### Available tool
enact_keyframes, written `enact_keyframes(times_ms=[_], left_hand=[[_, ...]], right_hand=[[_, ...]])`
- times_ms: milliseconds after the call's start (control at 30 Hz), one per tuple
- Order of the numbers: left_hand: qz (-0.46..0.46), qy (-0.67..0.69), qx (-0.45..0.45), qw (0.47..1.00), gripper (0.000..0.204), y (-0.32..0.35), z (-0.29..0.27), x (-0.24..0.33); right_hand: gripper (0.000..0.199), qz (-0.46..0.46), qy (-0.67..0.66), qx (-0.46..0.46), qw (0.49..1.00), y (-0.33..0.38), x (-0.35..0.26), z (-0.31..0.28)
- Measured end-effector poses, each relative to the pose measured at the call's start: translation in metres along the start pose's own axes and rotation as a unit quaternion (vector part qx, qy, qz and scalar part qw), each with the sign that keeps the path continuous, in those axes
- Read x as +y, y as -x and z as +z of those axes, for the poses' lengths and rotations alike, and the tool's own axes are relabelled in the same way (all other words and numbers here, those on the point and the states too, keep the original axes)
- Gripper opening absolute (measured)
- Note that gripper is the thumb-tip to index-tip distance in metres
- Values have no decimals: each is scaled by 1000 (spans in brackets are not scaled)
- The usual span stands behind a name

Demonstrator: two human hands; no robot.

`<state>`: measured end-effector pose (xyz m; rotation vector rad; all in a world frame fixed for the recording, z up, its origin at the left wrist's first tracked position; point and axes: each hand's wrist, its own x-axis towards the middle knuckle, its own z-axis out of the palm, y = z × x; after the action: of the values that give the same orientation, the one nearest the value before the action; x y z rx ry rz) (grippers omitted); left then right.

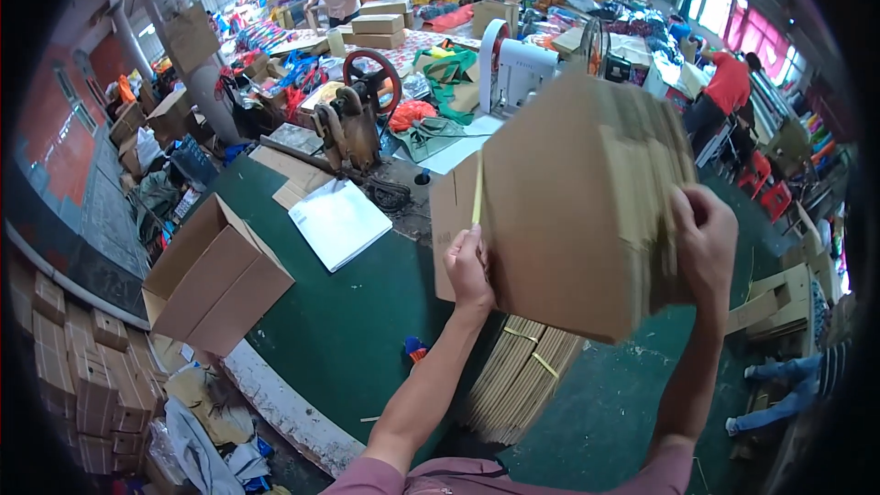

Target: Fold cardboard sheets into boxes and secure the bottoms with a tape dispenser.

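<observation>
A bundle of flat cardboard boxes [559,211] is held up in front of me, its right side smeared by motion. My left hand [470,270] is closed around a yellow strap [478,188] that runs down the bundle's left part. At the right edge, my right hand [708,238] grips the stacked cardboard, thumb bent over it; some fingers are hidden. Below the raised bundle stands another strapped bundle of flat cardboard [518,380]. An open cardboard box [225,284] sits to the left, apart from both hands, with white sheets [341,225] between it and the bundle.
An old black machine with a handwheel [357,119] and a white sewing machine [518,69] stand beyond. Cartons [92,367] are piled at lower left. A person in red [729,82] is at far right; others work at the back. Blue-trousered legs [779,385] show at right.
</observation>
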<state>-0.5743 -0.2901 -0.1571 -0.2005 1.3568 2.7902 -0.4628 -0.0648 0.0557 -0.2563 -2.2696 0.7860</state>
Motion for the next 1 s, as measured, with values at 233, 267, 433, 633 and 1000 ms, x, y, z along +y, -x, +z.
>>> enact_keyframes(times_ms=[233, 267, 433, 633, 1000], left_hand=[[63, -285, -19, 956, 22, -11, -35, 15], [69, -361, -53, 929, 25, -10, -31, 25], [314, -417, -27, 853, 34, -13, -10, 56], [457, -299, -140, 826, 46, -22, 61, 139], [478, -356, -125, 793, 41, -41, 59, 142]], right_hand=[[44, -179, 248, -9, 952, -33, -45, 84], [48, -178, 266, -32, 947, -39, -49, 85], [61, -109, 324, -158, 926, -60, -91, 93], [65, -123, 392, -263, 873, -96, -112, 134], [74, -113, 360, -380, 844, -130, -126, 174]])
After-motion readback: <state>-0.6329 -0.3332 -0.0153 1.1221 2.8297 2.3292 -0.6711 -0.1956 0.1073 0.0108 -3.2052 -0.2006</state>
